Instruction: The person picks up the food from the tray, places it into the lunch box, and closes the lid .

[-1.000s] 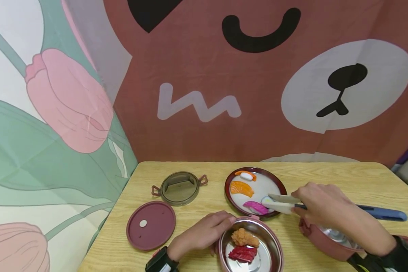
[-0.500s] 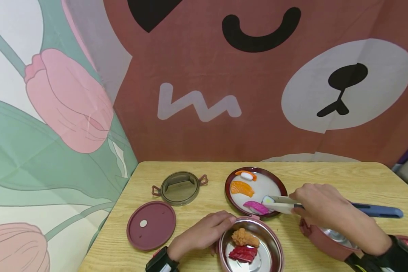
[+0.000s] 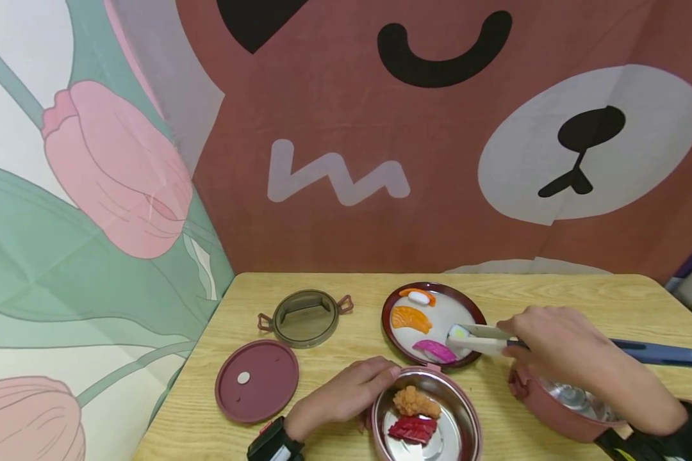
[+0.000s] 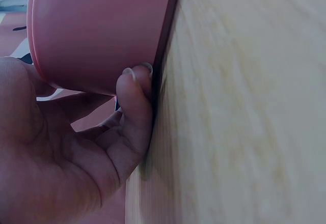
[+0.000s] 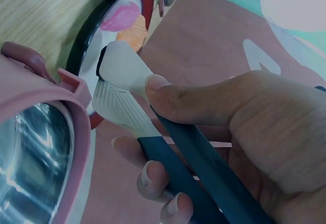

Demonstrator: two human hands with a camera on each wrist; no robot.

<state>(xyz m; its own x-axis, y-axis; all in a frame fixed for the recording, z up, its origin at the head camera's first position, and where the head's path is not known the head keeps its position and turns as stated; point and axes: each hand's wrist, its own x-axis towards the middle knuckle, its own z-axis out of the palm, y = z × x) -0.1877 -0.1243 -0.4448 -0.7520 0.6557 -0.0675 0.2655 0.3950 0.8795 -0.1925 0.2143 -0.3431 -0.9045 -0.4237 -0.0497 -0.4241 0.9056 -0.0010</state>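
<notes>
My right hand (image 3: 559,342) grips tongs (image 3: 657,352) with blue handles and cream tips. A small sushi roll (image 3: 457,333), pale with a dark edge, sits between the tips, over the dark-rimmed plate (image 3: 389,333). Also on the plate are a magenta piece (image 3: 434,350), an orange salmon-like slice (image 3: 411,319) and an orange-and-white piece (image 3: 420,297). My left hand (image 3: 352,387) holds the near-left side of a pink bowl (image 3: 473,410), fingers bent against its outer wall in the left wrist view. Inside lie fried chicken (image 3: 415,402) and a red piece (image 3: 412,430).
A second pink pot (image 3: 553,410) with a steel inside stands under my right forearm. On the left of the wooden table (image 3: 334,358) lie a glass lid (image 3: 305,320) with side handles and a round maroon lid (image 3: 256,382). A printed cloth hangs behind.
My right hand dips slightly left, then shifts right and a little up with the tongs. The sushi roll shifts slightly right and up between the tips. My left hand stays on the bowl.
</notes>
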